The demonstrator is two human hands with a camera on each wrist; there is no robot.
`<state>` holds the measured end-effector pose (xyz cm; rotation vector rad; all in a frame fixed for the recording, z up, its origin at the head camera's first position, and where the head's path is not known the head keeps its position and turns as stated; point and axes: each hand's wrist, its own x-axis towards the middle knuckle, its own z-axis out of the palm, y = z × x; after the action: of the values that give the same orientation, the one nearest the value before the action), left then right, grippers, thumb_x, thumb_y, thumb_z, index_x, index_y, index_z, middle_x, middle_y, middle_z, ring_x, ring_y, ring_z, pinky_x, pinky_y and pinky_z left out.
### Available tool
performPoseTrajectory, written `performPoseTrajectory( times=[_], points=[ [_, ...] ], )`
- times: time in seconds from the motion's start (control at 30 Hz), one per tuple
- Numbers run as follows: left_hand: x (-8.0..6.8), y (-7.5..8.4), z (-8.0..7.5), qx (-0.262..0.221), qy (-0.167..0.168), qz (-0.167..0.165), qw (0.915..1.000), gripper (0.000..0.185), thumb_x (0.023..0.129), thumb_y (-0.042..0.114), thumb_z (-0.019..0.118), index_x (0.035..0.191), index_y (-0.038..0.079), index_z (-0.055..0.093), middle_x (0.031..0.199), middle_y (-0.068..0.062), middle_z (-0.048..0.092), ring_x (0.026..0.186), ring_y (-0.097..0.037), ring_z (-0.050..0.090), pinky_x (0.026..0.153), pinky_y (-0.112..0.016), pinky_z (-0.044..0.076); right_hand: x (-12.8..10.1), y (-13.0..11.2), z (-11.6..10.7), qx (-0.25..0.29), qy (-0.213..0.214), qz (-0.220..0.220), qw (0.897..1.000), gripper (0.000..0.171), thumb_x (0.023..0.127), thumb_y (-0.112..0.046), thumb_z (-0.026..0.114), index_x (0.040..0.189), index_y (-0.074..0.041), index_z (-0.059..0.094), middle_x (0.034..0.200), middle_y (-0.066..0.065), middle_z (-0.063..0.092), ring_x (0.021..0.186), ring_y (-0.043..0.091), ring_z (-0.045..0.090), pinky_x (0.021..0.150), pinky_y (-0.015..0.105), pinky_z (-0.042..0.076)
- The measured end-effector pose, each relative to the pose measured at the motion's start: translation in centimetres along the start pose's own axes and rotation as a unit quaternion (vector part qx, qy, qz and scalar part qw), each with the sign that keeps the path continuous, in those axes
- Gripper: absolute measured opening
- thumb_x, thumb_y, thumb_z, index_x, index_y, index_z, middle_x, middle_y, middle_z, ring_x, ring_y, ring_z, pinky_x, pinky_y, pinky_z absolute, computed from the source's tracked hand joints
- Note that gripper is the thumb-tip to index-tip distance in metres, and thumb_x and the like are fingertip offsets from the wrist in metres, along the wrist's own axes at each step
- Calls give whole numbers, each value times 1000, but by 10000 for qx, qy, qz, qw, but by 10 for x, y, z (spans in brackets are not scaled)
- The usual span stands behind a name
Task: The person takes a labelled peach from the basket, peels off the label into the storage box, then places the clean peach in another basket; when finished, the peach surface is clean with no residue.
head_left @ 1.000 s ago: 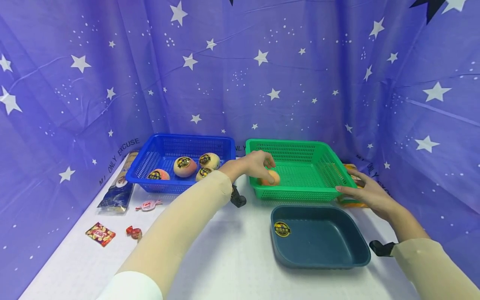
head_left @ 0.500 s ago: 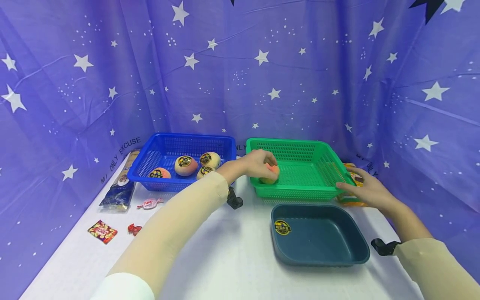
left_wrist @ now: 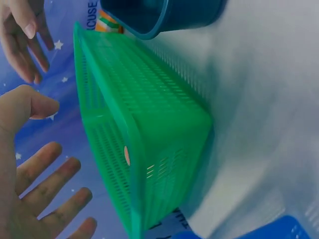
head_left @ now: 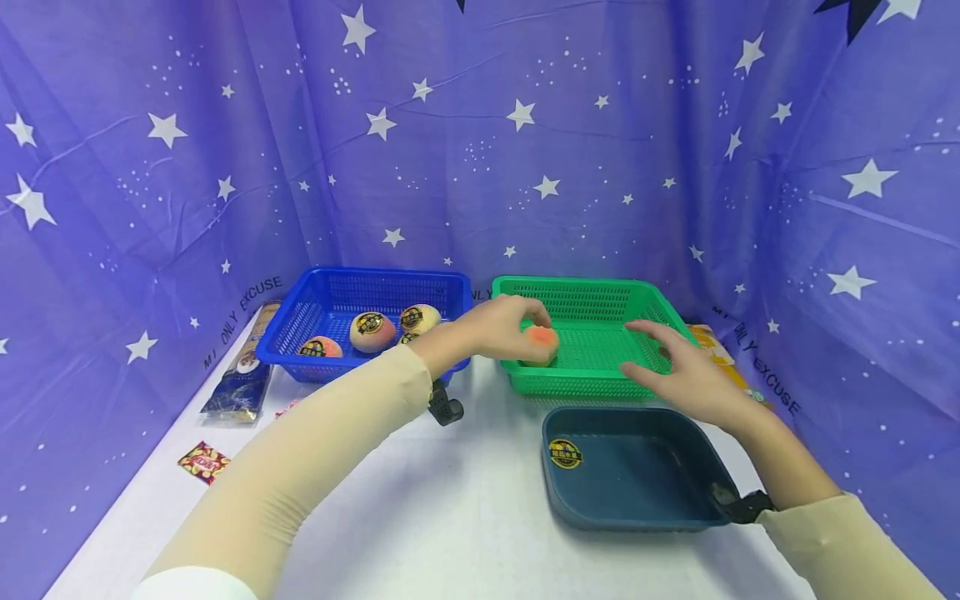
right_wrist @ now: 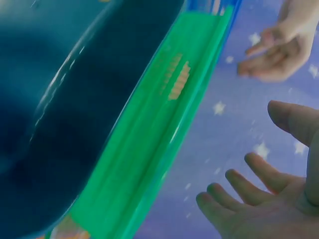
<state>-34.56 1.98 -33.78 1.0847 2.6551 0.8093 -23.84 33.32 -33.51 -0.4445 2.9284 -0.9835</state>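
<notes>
In the head view, a peach (head_left: 542, 346) sits at the left end of the green basket (head_left: 585, 387). My left hand (head_left: 498, 327) hovers right by it, over the basket's left rim. The left wrist view shows that hand's fingers (left_wrist: 52, 177) spread, with nothing between them; the peach shows only as a sliver through the basket's side. My right hand (head_left: 686, 375) is over the basket's right side, thumb and fingers apart and holding nothing. Below it stands a dark blue-grey tub (head_left: 637, 475) with a round gold-and-black sticker.
A blue basket (head_left: 300, 367) at the left holds several peaches (head_left: 371, 332) with black stickers. A long blue packet (head_left: 240, 383) and a red snack packet (head_left: 204, 462) lie on the white table's left side. An orange packet (head_left: 716, 350) lies right of the green basket.
My right hand has left the green basket's right rim and moved left over the basket. The left hand has drawn slightly left from the peach, whose red top now shows.
</notes>
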Motion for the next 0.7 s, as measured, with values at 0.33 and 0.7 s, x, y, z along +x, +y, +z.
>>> performPoseTrajectory(
  times=[0.33,0.7],
  points=[
    [-28,-2,-22,844,320,-288,9955,49,96,43,82,140,27,70,148,6,70,141,-19,64,115,-45,57,-3,-42,42,273,-109,-525,9982,74,109,-36,73,171,-17,38,181,15,32,163,53,35,129,75,34],
    [-73,-56,-73,632,510,-1066,9910,58,91,40,84,143,19,70,147,-6,70,139,-30,65,118,-54,54,-19,-96,104,1273,-317,-909,9872,79,106,-37,77,172,-33,34,179,5,36,163,40,42,128,65,44]
  ],
)
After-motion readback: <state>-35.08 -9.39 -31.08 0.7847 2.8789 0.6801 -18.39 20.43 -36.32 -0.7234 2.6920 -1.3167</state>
